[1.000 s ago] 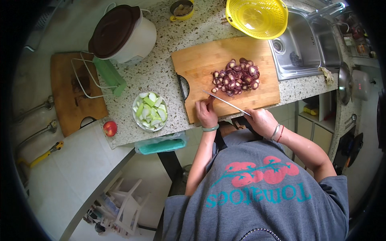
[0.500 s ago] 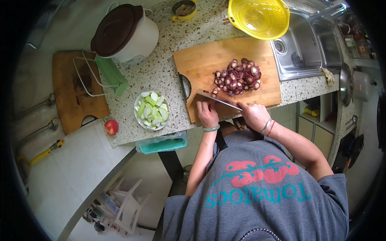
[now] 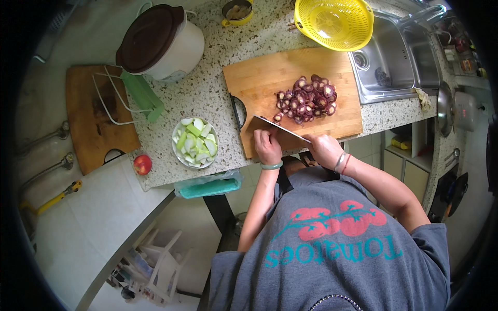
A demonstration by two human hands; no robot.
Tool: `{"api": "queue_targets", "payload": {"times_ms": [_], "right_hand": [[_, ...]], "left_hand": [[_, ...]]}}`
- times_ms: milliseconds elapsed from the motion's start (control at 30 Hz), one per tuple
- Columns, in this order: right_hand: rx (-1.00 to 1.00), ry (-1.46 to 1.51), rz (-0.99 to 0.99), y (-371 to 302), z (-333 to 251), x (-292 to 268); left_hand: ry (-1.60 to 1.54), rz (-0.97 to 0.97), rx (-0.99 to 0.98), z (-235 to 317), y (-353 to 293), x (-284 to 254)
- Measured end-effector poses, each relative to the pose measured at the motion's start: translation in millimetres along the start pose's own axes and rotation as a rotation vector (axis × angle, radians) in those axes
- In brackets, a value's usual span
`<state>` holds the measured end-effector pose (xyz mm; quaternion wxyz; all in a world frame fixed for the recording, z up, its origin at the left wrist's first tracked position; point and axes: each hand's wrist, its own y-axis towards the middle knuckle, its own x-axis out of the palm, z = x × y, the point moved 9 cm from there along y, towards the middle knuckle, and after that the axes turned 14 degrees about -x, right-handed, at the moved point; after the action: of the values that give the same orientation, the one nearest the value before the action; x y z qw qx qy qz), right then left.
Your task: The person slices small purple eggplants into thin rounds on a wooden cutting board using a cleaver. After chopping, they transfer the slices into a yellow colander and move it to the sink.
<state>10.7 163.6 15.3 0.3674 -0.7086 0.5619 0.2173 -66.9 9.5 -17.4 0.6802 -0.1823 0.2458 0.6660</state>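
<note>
A heap of sliced purple carrots (image 3: 307, 98) with pale centres lies on the wooden cutting board (image 3: 259, 72). My right hand (image 3: 325, 151) is closed round the handle of a kitchen knife (image 3: 282, 129). Its blade slants across the board's near part, just below the heap, with a loose slice or two beside it. My left hand (image 3: 267, 148), fingers curled together, presses on the board close against the near side of the blade. Whatever those fingers hold is hidden beneath them. Left of the board stands a white bowl of cut pale green vegetable chunks (image 3: 196, 143).
A yellow colander (image 3: 334, 23) sits behind the board, beside a steel sink (image 3: 386, 57). At the left are a lidded cooker (image 3: 179, 49), a red apple (image 3: 142, 165) and a second board (image 3: 85, 114). A bag-lined bin (image 3: 210, 187) hangs below the counter edge.
The knife blade has tipped, so less of its flat side shows. My right hand has shifted slightly left. My left hand has stayed in place.
</note>
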Motion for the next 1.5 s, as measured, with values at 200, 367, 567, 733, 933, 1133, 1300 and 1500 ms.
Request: {"api": "queue_targets", "payload": {"times_ms": [200,367,567,733,933,1133,1300,1500], "right_hand": [[-0.025,-0.143,-0.007,6,-3,-12],[0.032,0.017,-0.058,-17,-10,-27],[0.059,0.029,-0.075,-14,-8,-15],[-0.027,-0.005,0.004,10,-5,2],[-0.032,-0.103,-0.003,7,-14,-17],[0.051,0.047,-0.042,-17,-9,-21],[0.047,0.029,-0.071,-10,-7,-10],[-0.048,-0.031,0.025,14,-7,0]], "left_hand": [[-0.065,0.047,0.008,6,1,-6],[-0.076,0.052,-0.014,0,0,-4],[-0.070,0.046,0.021,3,0,-4],[-0.012,-0.009,-0.003,-3,-2,-2],[-0.030,0.044,0.003,0,-1,-5],[-0.082,0.044,0.022,2,-1,-5],[-0.078,0.011,0.013,0,-1,-3],[0.013,-0.023,-0.007,-4,-2,-2]]}}
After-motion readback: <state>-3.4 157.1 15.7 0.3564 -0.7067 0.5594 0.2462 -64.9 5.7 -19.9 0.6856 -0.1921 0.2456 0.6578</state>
